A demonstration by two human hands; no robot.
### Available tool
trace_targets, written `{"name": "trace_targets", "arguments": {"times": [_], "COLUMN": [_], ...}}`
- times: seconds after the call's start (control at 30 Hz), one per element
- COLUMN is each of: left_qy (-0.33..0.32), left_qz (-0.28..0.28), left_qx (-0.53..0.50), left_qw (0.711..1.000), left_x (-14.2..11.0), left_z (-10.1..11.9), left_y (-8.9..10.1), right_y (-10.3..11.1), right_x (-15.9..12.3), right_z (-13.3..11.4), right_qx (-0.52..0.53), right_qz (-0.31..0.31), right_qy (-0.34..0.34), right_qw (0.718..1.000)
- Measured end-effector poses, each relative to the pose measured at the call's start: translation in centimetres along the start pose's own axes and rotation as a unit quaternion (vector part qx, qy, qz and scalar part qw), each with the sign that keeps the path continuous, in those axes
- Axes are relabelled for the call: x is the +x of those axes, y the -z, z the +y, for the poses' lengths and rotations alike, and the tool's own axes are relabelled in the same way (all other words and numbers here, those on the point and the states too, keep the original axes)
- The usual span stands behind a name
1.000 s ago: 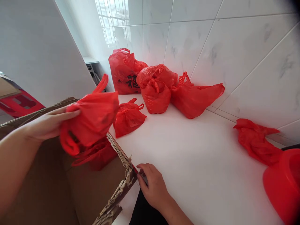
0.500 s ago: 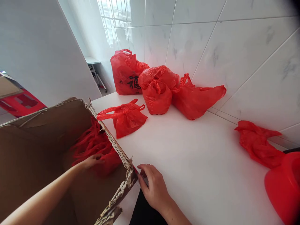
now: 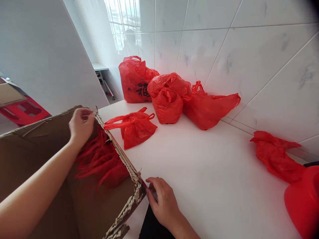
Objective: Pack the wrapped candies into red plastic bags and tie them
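A large cardboard box (image 3: 47, 129) with torn, ragged rims fills the lower left. Inside lies a tangled heap of red plastic bags (image 3: 104, 159). At the box's far corner is my left hand (image 3: 81, 124), fingers bent and a little apart, slightly blurred, with nothing visible in it. My right hand (image 3: 163, 200) pinches the near right corner of the box between thumb and fingers. Just beyond the box's right rim, a small tied red bag (image 3: 138, 129) lies on the white table (image 3: 199, 172), its handles stretching to the rim.
Three filled red bags stand against the tiled wall: a printed bag (image 3: 133, 81), a knotted bag (image 3: 168, 103) and a wide bag (image 3: 209, 109). At right are a crumpled red bag (image 3: 275, 156) and a red plastic container (image 3: 304, 199). A red stool (image 3: 30, 109) stands at far left.
My left hand has left the red bags inside the box and risen away from me to the far corner of its rim. My right hand stays at the near corner.
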State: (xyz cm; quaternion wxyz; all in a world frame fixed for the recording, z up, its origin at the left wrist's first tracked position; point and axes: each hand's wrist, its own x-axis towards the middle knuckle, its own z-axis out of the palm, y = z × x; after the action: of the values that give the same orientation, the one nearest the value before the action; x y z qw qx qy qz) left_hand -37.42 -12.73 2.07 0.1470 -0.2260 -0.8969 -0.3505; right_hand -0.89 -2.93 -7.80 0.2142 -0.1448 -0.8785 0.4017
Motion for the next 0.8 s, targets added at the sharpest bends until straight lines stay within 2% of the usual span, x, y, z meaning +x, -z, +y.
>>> {"name": "trace_targets", "arguments": {"times": [0.07, 0.17, 0.27, 0.33, 0.4, 0.47, 0.6, 0.67, 0.7, 0.8], "left_qy": [-0.06, -0.11, -0.085, -0.061, -0.044, -0.026, 0.01, 0.05, 0.092, 0.249], "left_qz": [-0.049, -0.148, -0.224, -0.272, -0.307, -0.313, -0.232, -0.194, -0.188, -0.242], "left_qx": [-0.014, -0.016, -0.019, -0.043, -0.094, -0.165, -0.286, -0.315, -0.326, -0.294], "left_qw": [0.997, 0.983, 0.971, 0.959, 0.946, 0.935, 0.93, 0.928, 0.922, 0.891], "left_x": [0.7, 0.2, -0.4, -0.5, -0.6, -0.7, -1.0, -1.1, -1.2, -2.2], "left_z": [3.9, 8.2, 9.9, 10.2, 10.2, 10.1, 8.4, 6.0, 4.3, -1.2], "left_y": [-1.3, -4.8, -7.4, -7.4, -5.8, -2.9, 4.3, 7.1, 8.1, 9.3], "right_y": [0.1, 0.3, 0.5, 0.5, 0.5, 0.5, 0.6, 0.6, 0.6, 0.5], "right_x": [0.0, -0.2, -0.4, -0.4, -0.4, -0.4, -0.4, -0.4, -0.4, -0.3], "right_z": [0.0, -0.1, -0.2, -0.2, -0.1, 0.0, 0.1, 0.2, 0.2, 0.2], "right_qx": [0.001, 0.01, 0.028, 0.035, 0.035, 0.038, 0.048, 0.045, 0.043, 0.036], "right_qz": [0.001, -0.002, -0.003, -0.004, -0.005, -0.006, -0.008, -0.01, -0.012, -0.014], "right_qy": [0.0, -0.001, -0.007, -0.01, -0.008, -0.005, -0.005, -0.003, -0.003, 0.001], "right_qw": [1.0, 1.0, 1.0, 0.999, 0.999, 0.999, 0.999, 0.999, 0.999, 0.999]}}
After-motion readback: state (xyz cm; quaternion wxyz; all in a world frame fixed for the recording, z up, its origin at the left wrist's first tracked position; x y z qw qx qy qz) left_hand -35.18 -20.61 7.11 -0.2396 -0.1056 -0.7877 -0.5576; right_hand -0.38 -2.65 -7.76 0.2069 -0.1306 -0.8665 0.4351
